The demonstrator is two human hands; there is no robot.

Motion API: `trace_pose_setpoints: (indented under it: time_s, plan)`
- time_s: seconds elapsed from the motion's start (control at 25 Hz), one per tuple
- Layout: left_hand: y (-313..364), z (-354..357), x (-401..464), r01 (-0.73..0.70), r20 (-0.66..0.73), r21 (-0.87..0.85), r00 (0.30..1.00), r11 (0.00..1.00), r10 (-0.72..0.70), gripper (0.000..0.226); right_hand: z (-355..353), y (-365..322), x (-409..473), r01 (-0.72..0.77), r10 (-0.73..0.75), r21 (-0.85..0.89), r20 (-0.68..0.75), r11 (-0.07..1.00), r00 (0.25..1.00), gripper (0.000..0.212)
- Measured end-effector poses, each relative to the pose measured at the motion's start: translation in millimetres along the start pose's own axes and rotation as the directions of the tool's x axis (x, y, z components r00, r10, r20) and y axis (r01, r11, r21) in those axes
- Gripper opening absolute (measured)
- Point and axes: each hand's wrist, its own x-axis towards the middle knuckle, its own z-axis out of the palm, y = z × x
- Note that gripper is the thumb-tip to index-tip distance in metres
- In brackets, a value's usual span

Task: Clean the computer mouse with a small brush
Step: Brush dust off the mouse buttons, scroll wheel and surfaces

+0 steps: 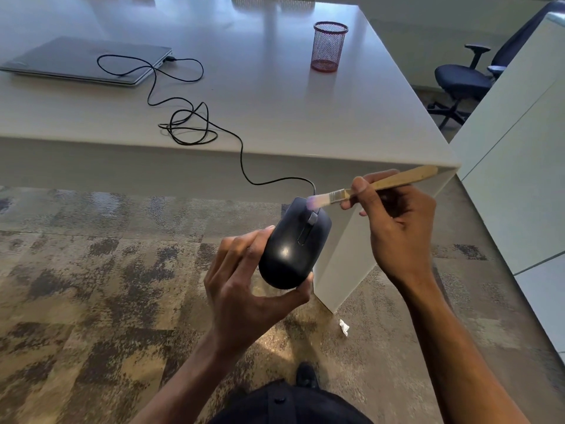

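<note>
White desk (275, 96), up and left of grip on mouse. On desk: closed grey laptop (88, 61) far up-left of grip; black cable (183, 123) plugged into laptop's right side, looped partly over lid, coiled mid-desk, running off front edge down toward grip. Red mesh cup (329, 46) upright, well above grip, apart from cable. Patterned brown carpet (91, 270) below grip. On carpet: white paper scrap (344, 327) down-right of grip, near desk's side panel foot.
</note>
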Motion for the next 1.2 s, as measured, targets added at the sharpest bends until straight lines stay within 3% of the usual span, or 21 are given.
trace_pose_setpoints:
  time_s: [0.12,0.28,0.52,0.64,0.72,0.84,0.96,1.08,1.2]
  plan:
    - [0.9,2.6,0.1,-0.007,0.007,0.009,1.000,1.000,0.007,0.063,-0.8,-1.8,2.6,0.022,-0.022,0.006,-0.038,1.000,0.999,0.008]
    - [0.5,5.1,2.0,-0.022,0.000,0.014,1.000,1.000,0.022,0.061,1.3,-5.5,0.8,0.057,-0.094,0.200,0.180,0.978,0.979,0.014]
    - [3.5,10.3,3.1,-0.016,-0.007,-0.002,1.000,1.000,0.016,0.062,-0.2,6.7,10.6,-0.057,0.057,-0.008,-0.050,0.998,0.997,0.010]
    - [3.7,13.4,4.2,-0.021,-0.012,-0.002,1.000,1.000,0.021,0.062,-1.2,5.5,9.6,0.007,-0.012,0.142,0.032,0.990,0.999,0.011]
    - [3.9,15.8,4.7,-0.031,-0.012,-0.003,0.999,1.000,0.031,0.062,-1.5,7.5,10.1,0.015,-0.028,0.139,0.091,0.990,0.995,0.011]
    - [4.5,19.2,5.3,-0.024,-0.002,-0.005,1.000,1.000,0.024,0.061,-2.2,12.7,13.1,-0.015,0.015,-0.048,-0.007,0.999,1.000,0.008]
    - [5.1,21.5,5.9,0.020,0.001,-0.029,1.000,0.999,-0.020,0.060,-6.7,13.7,13.6,-0.045,0.041,-0.034,-0.100,0.998,0.994,0.010]
    - [6.1,23.6,6.8,0.090,0.003,-0.075,0.996,0.993,-0.090,0.062,-15.5,12.6,10.2,-0.013,0.015,0.050,-0.044,0.999,0.999,0.012]
    - [7.6,27.2,9.8,0.130,0.004,-0.070,0.992,0.989,-0.130,0.062,-22.5,10.9,2.3,0.008,-0.027,0.187,0.101,0.982,0.995,0.012]
